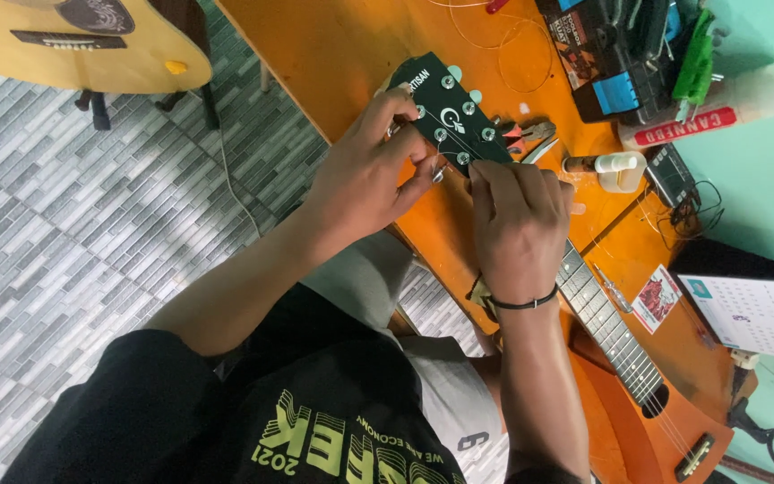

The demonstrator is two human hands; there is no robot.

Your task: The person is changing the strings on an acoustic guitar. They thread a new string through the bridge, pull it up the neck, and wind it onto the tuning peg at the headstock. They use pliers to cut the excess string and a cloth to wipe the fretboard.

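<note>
An orange acoustic guitar lies across an orange table (351, 45). Its black headstock (451, 112) with silver tuning posts points up and left. Its neck (606, 318) runs down right to the body (665, 430). My left hand (365, 175) grips the left edge of the headstock, fingers curled at the tuning pegs. My right hand (517, 220) rests over the neck just below the headstock, fingertips pinching at the lowest posts, seemingly on a string. A black band circles the right wrist.
Pliers (530, 134) lie right of the headstock, with a small white bottle (615, 170) beyond. Thin wire strings loop on the table top (503, 40). A black and blue toolbox (615, 54) stands at the back. Another yellow guitar (82, 40) stands on the tiled floor at left.
</note>
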